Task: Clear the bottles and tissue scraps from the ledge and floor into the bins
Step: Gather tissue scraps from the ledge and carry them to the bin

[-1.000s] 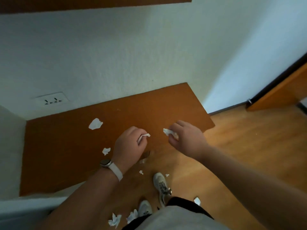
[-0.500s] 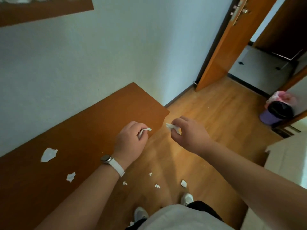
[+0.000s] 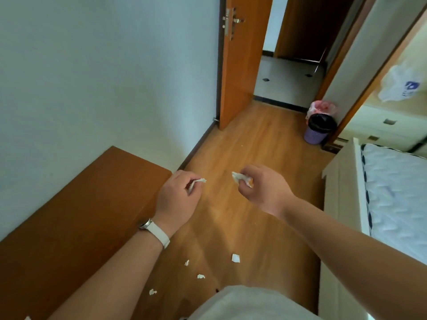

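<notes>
The left hand (image 3: 178, 199) pinches a thin scrap (image 3: 198, 181) between thumb and fingers. The right hand (image 3: 263, 190) is curled round a crumpled scrap (image 3: 240, 179). Both are held out over the floor (image 3: 254, 146), just past the end of the ledge (image 3: 80, 215). The bins stand well apart from them by the doorway, a purple bin (image 3: 320, 129) with a black liner and a pink-bagged bin (image 3: 322, 107) right behind it, so neither piece has gone in yet. From where I stand the job looks partway done at best. Four loose bits (image 3: 235, 258) lie on the floor close to the person, beside the ledge, and each will need picking up. On the ledge itself I can make out one pale speck (image 3: 27, 318) at the bottom corner, too cut off to name. No bottle shows anywhere, so I cannot tell whether those are already binned or simply out of sight. What is left, as I judge it, is to carry these two pieces to a bin, then gather the floor bits.
</notes>
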`<state>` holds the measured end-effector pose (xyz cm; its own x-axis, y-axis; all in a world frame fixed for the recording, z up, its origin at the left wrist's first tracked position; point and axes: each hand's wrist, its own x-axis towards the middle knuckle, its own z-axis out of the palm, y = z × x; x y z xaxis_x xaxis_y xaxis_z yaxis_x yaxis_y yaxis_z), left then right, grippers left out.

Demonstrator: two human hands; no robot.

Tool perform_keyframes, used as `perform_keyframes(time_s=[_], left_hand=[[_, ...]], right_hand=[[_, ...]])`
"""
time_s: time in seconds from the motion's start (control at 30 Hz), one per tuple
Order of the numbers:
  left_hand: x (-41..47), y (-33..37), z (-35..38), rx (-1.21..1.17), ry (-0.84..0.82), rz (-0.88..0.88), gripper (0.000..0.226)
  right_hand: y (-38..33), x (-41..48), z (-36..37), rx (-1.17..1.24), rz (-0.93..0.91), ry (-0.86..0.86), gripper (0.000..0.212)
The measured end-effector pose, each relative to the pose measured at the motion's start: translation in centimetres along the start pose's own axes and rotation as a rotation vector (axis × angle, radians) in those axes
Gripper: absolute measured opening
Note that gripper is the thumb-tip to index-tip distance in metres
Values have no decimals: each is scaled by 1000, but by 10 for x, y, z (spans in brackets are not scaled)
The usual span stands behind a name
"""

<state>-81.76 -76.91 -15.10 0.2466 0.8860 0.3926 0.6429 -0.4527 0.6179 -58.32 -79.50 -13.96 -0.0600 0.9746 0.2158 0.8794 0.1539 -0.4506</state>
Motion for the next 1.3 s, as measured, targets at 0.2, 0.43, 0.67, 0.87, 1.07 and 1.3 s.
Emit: perform_keyframes(time_s=[0.2,0.43,0.67,0.87,1.07,1.3], left_hand=[[37,78,78,-60,-69,49,10],[79,172,180,-122,-152,147,14],[116,227,244,-147,-242,194,11],[154,235,285,-138,-286,217,9],[217,227,333,-177,-315,251,11],[338,205,389,-248,-317,265,12]], right_hand=[[95,-27,-63,37,133,59,12],[208,-63,-132,1,274,191,15],[280,-93,-172,10,436,276,8],[321,-75,-178,26,500,287,8],[361,-18,-182,2,532,304,8],[421,88,-189,-59,577,296,5]])
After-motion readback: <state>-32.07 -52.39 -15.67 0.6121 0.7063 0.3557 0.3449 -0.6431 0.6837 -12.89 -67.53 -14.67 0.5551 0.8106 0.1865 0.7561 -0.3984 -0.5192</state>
